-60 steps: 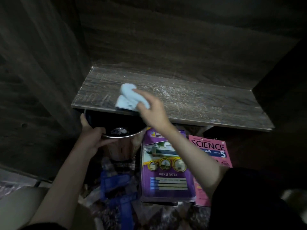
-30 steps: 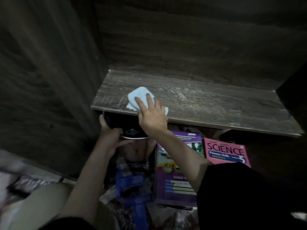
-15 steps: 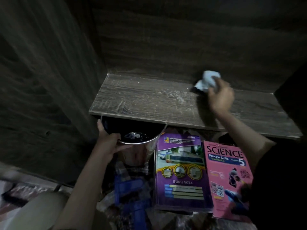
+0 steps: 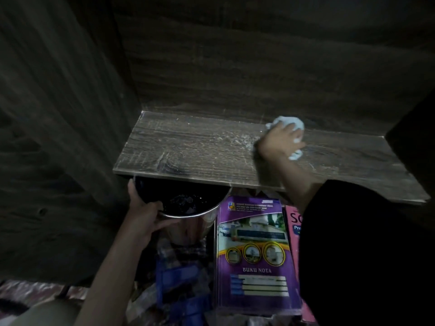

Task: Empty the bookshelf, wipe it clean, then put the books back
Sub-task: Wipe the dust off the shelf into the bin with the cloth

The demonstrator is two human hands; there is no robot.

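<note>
The dark wooden shelf board (image 4: 193,149) holds no books and is streaked with pale dust. My right hand (image 4: 279,142) grips a crumpled light-blue cloth (image 4: 290,122) and presses it on the board's back right part. Below the shelf's front edge my left hand (image 4: 143,214) holds the rim of a shiny metal bin (image 4: 193,222) with dark scraps inside. A purple "BUKU NOTA" book (image 4: 255,255) lies flat below the shelf. Beside it lies a pink science book (image 4: 290,222), mostly hidden by my black sleeve.
Dark wood panels close in the shelf at the left (image 4: 58,137), the back (image 4: 259,67) and the right. A blue object (image 4: 179,285) and patterned fabric lie on the floor under the bin.
My right hand carried the cloth from the shelf's front left to its back right, then drew it slightly forward. My left hand has stayed on the bin's rim.
</note>
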